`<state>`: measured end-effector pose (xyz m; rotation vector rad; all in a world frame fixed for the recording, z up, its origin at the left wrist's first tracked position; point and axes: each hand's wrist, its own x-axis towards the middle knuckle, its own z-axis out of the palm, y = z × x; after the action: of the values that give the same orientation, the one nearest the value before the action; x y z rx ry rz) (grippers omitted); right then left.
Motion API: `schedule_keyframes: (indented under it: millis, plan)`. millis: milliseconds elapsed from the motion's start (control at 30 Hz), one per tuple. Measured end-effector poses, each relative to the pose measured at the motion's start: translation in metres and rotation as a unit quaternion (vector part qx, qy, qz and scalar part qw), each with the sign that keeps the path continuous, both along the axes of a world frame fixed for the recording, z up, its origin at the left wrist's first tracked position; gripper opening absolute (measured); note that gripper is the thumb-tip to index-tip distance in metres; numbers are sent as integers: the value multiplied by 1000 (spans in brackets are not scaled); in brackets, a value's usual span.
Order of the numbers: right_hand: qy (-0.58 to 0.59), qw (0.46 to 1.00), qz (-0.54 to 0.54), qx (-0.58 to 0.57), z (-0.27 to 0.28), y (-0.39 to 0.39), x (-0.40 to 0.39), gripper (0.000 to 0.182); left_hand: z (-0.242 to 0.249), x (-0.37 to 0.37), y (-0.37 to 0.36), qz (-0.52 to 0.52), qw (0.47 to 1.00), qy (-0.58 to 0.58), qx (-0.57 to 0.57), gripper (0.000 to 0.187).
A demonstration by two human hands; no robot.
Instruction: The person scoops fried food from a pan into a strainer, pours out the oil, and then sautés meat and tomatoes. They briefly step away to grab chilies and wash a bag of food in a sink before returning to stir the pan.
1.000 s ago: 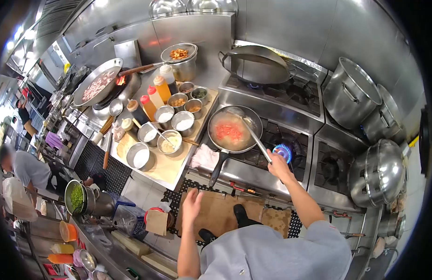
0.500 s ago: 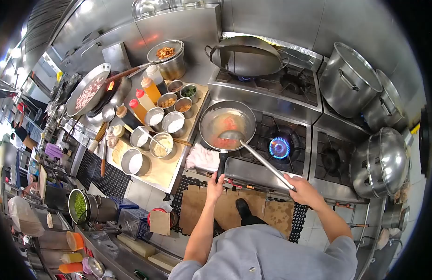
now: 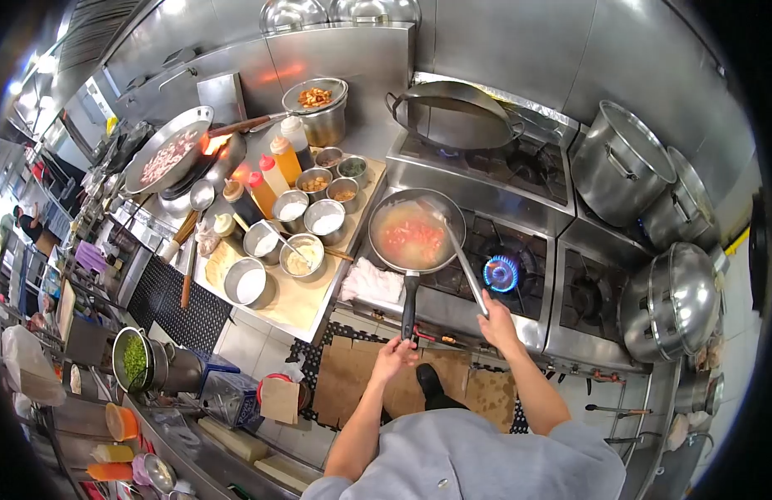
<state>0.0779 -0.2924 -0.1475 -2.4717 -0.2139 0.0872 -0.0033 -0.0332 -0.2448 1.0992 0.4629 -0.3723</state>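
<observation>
My left hand (image 3: pixel 393 359) is closed at the end of the black handle of a frying pan (image 3: pixel 374 223), which rests on the front stove. In the pan is cloudy liquid with pinkish-red pieces (image 3: pixel 412 235). My right hand (image 3: pixel 500 323) grips the long metal handle of a ladle (image 3: pixel 465 262). The ladle's bowl lies at the far right of the pan, partly hidden in the liquid. A folded pale cloth (image 3: pixel 372 282) sits left of the pan handle.
A blue flame (image 3: pixel 501 273) burns on the uncovered burner right of the pan. Behind stands a large wok (image 3: pixel 452 117), with tall pots (image 3: pixel 623 158) to its right. Left, a tray (image 3: pixel 307 321) bears metal cups and squeeze bottles (image 3: pixel 286 160). A wok with meat (image 3: pixel 167 154) is further left.
The ladle bowl has moved from the near side of the pan to its far right, and my right hand has shifted left and upward. The pan handle now points more straight toward me.
</observation>
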Motion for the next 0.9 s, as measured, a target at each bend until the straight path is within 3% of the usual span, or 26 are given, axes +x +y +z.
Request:
schedule_keyframes:
  millis: [167, 367, 500, 567, 667, 800, 833, 900]
  plan:
    - [-25, 1000, 3, -7, -27, 20, 24, 65, -8, 14, -9, 17, 998, -31, 44, 28]
    - [67, 996, 53, 22, 26, 12, -8, 61, 4, 12, -3, 14, 999, -25, 28, 22]
    - [117, 990, 46, 64, 51, 12, -49, 61, 9, 9, 3, 11, 1000, -5, 21, 27]
    - [185, 976, 32, 112, 58, 18, -63, 61, 1, 8, 6, -2, 1000, 0, 26, 38]
    - [191, 977, 28, 94, 53, 26, -62, 61, 8, -2, 6, -2, 999, -4, 35, 42]
    - [122, 991, 11, 50, 33, 22, -25, 64, 15, -18, 10, -18, 1000, 7, 24, 44]
    - [-13, 999, 39, 34, 22, 21, -13, 63, 20, -21, 9, -24, 999, 9, 27, 45]
    - [-22, 999, 40, -28, 11, 10, 14, 62, 21, -24, 8, -29, 999, 10, 27, 46]
